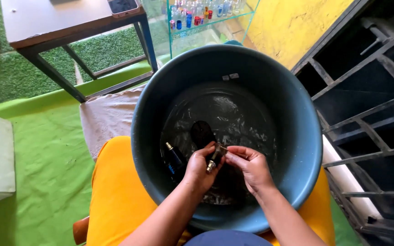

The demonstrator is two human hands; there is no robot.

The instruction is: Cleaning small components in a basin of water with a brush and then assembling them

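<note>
We are pinching a small metal-tipped piece [212, 160] between left hand [200, 169] and right hand [251, 166] fingertips; wet, it risks slipping into the tub's [297, 136] water.

Small metal part [212, 160] pinched between left hand [200, 169] and right hand [251, 167] — mostly covered by fingers, kind unclear. Dark bottle [174, 158] half lost against basin [297, 150] wall. Far shelf bottles [192, 13] too small to tell. Phone [123, 6] on table [46, 23] — cut by top edge.

Both hands [226, 166] together, fingertips pinched
</note>
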